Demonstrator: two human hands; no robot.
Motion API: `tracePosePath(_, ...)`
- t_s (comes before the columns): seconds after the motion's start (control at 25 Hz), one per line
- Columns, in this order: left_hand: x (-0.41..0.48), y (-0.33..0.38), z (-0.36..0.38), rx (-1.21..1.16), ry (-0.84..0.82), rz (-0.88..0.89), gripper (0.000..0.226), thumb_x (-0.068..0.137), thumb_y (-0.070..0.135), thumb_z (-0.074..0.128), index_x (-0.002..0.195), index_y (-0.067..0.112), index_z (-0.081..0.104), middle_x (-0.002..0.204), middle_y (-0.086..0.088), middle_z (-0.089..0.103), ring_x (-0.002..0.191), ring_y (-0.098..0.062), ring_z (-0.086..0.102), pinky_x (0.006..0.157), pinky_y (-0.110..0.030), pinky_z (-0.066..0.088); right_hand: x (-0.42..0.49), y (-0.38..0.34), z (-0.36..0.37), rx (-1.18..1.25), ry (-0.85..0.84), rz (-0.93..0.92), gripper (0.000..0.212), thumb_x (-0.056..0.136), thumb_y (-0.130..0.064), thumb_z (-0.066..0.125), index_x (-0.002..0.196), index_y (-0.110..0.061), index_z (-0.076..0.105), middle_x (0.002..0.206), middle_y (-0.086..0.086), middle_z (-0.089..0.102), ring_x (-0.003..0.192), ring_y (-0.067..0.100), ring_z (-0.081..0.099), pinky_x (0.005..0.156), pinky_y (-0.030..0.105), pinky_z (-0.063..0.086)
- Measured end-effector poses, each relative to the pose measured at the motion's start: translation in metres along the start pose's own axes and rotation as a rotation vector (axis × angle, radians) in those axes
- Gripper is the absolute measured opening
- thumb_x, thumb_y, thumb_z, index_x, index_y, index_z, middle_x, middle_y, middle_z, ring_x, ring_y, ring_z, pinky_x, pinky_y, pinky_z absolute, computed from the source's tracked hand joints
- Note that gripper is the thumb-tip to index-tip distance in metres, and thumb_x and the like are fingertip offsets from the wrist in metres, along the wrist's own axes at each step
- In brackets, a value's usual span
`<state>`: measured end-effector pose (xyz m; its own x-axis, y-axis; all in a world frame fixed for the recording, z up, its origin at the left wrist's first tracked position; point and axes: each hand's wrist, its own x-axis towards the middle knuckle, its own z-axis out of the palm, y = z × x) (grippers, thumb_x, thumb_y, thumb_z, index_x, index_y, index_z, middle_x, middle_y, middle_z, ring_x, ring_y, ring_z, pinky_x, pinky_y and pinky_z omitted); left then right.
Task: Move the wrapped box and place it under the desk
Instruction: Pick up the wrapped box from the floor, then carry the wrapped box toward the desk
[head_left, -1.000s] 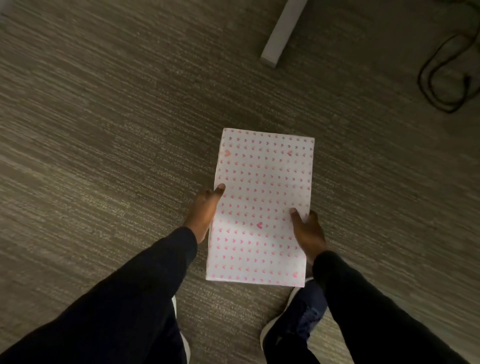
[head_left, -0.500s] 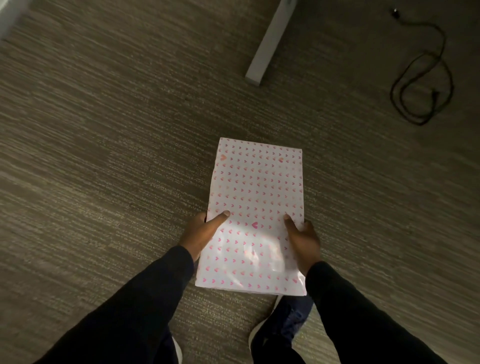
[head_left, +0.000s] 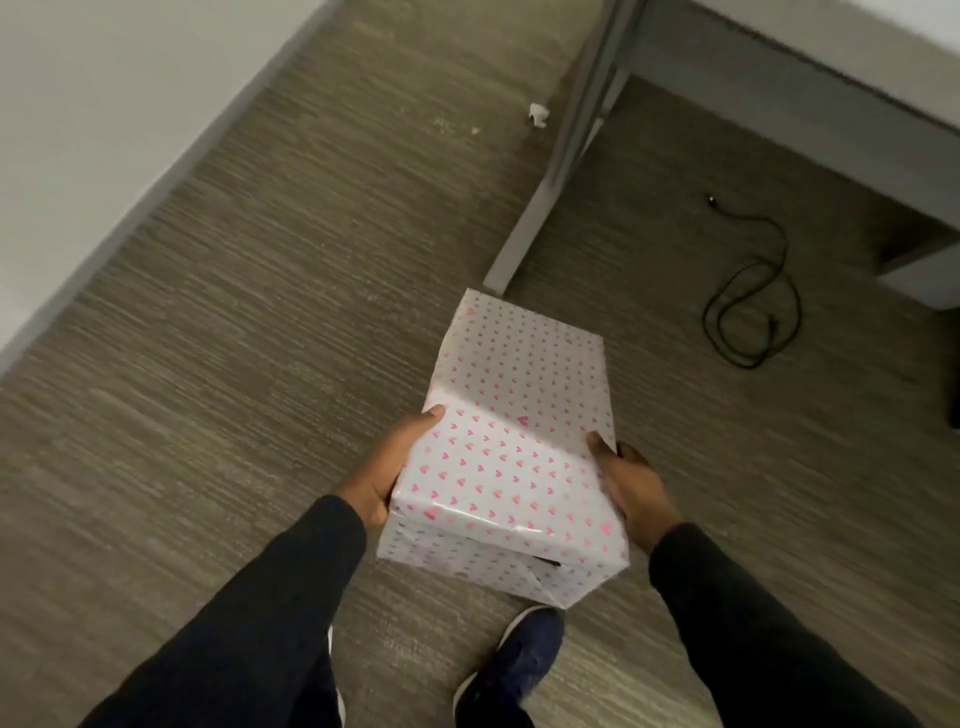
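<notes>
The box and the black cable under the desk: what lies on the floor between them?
Nothing: in the head view, only bare carpet lies between the box and the cable.

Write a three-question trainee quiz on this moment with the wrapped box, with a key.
1. True or false: both hands grip the wrapped box by its sides.
2. Multiple choice: what lies on the carpet under the desk? A) a black cable B) a red ball C) a stack of books
3. Short answer: what pattern does the wrapping paper carry?

Key:
1. True. The left hand holds the left side and the right hand the right side; the box is off the floor.
2. A, the black cable, coiled to the right of the desk leg.
3. Small pink hearts on white.
</notes>
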<state>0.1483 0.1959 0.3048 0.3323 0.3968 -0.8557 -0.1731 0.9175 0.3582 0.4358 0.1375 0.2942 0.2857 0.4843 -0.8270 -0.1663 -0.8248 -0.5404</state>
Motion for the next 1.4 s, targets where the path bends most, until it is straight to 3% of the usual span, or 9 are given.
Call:
tracePosePath(0.12,-0.03,0.034,0.035,-0.113,0.061,0.096,0.057,0.097,0.055,0.058,0.135,0.013,0.067,0.125,-0.02,0.074,0.114,-0.041,0.072,0.101,-0.056,0.054,-0.023,-0.052,-0.009,-0.091,-0.083,-0.042,0.035,0.103,-0.039,0.058,0.127,-0.014,0.06,0.102,0.003,0.075,0.063,0.007,0.076,0.045,0.017,0.054)
tracePosePath(0.24,-0.046,0.056,0.059,-0.141,0.123,0.118,0.061,0.095,0.064,0.054,0.125,0.015,0.074,0.112,-0.02,0.079,0.102,-0.041,0.075,0.098,-0.055,0.056,-0.03,-0.083,-0.013,-0.24,-0.119,-0.068,0.046,0.103,-0.05,0.053,0.133,-0.015,0.061,0.104,0.0,0.075,0.074,0.01,0.074,0.045,0.013,0.051)
tracePosePath(0.52,-0.02,0.089,0.047,-0.104,0.058,0.09,0.067,0.088,0.073,0.059,0.135,0.025,0.067,0.122,-0.014,0.077,0.111,-0.037,0.074,0.1,-0.053,0.056,-0.008,-0.109,0.01,-0.417,-0.083,-0.079,0.054,0.104,-0.057,0.044,0.134,-0.014,0.06,0.095,-0.004,0.066,0.079,0.015,0.065,0.059,0.024,0.041)
tracePosePath(0.72,0.005,0.112,0.016,-0.184,0.019,0.016,0.067,0.086,0.071,0.064,0.133,0.023,0.066,0.116,-0.015,0.079,0.102,-0.036,0.077,0.078,-0.042,0.06,0.014,-0.135,0.043,-0.421,-0.066,-0.112,0.043,0.1,-0.058,0.05,0.129,-0.027,0.056,0.107,-0.005,0.069,0.087,0.013,0.066,0.064,0.025,0.046)
tracePosePath(0.88,0.026,0.126,0.002,-0.205,0.017,-0.022,0.064,0.085,0.059,0.073,0.133,0.018,0.063,0.119,-0.018,0.077,0.109,-0.038,0.072,0.084,-0.045,0.059,0.033,-0.153,0.06,-0.447,-0.061,-0.108,0.043,0.1,-0.059,0.05,0.13,-0.029,0.055,0.103,-0.005,0.068,0.088,0.018,0.068,0.065,0.029,0.048)
tracePosePath(1.0,0.06,0.128,-0.005,-0.159,0.028,-0.008,0.061,0.081,0.051,0.079,0.129,0.017,0.065,0.118,-0.018,0.077,0.11,-0.04,0.072,0.094,-0.05,0.059,0.065,-0.155,0.064,-0.452,-0.053,-0.056,0.069,0.092,-0.071,0.054,0.147,-0.03,0.049,0.115,-0.005,0.067,0.096,0.017,0.066,0.073,0.031,0.05)
tracePosePath(1.16,0.121,0.125,-0.007,-0.036,0.087,-0.021,0.116,0.053,0.065,0.09,0.153,0.03,0.042,0.135,-0.014,0.066,0.115,-0.039,0.066,0.098,-0.055,0.056,0.119,-0.136,0.056,-0.419,-0.118,0.031,0.096,0.076,-0.081,0.065,0.157,-0.04,0.032,0.127,-0.008,0.064,0.111,0.02,0.064,0.096,0.041,0.052)
tracePosePath(1.28,0.177,0.1,-0.007,0.037,0.075,0.068,0.114,0.061,0.067,0.085,0.157,0.042,0.029,0.146,-0.009,0.055,0.122,-0.035,0.059,0.094,-0.049,0.054,0.17,-0.112,0.039,-0.384,-0.089,0.088,0.105,0.066,-0.084,0.072,0.155,-0.046,0.033,0.141,0.0,0.061,0.119,0.029,0.063,0.105,0.055,0.05)
tracePosePath(1.4,0.24,0.076,-0.001,0.075,0.046,0.116,0.12,0.057,0.074,0.084,0.157,0.048,0.025,0.149,-0.006,0.054,0.12,-0.032,0.062,0.097,-0.05,0.057,0.225,-0.083,0.019,-0.354,-0.042,0.05,0.092,0.071,-0.082,0.071,0.151,-0.049,0.038,0.137,-0.004,0.062,0.115,0.026,0.064,0.099,0.052,0.053)
